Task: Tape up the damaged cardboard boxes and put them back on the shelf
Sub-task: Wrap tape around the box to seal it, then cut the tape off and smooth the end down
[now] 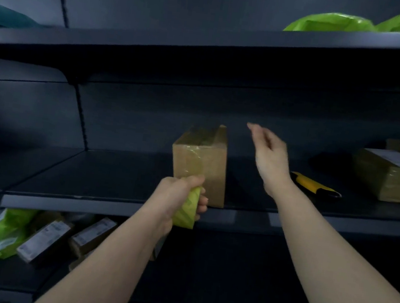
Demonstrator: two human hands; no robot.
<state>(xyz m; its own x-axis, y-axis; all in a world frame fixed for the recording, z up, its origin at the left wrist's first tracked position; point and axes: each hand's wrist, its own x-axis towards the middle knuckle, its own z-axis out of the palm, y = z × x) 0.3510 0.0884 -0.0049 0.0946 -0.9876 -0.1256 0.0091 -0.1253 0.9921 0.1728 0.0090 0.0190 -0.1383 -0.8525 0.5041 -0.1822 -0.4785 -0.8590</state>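
tugging the tape roll (187,204) the left hand (177,195) clenches may topple the mid-frame box (201,163); the right hand (269,156) hovers slack-fingered, apart.

The one head-worn view looks forward, slightly upward, close at a dark shelf (118,178); arms reach in from below.

Both forearms outstretched, left hand (176,195) in a fist round a tape roll (187,210), right hand (270,156) raised, fingers relaxed.
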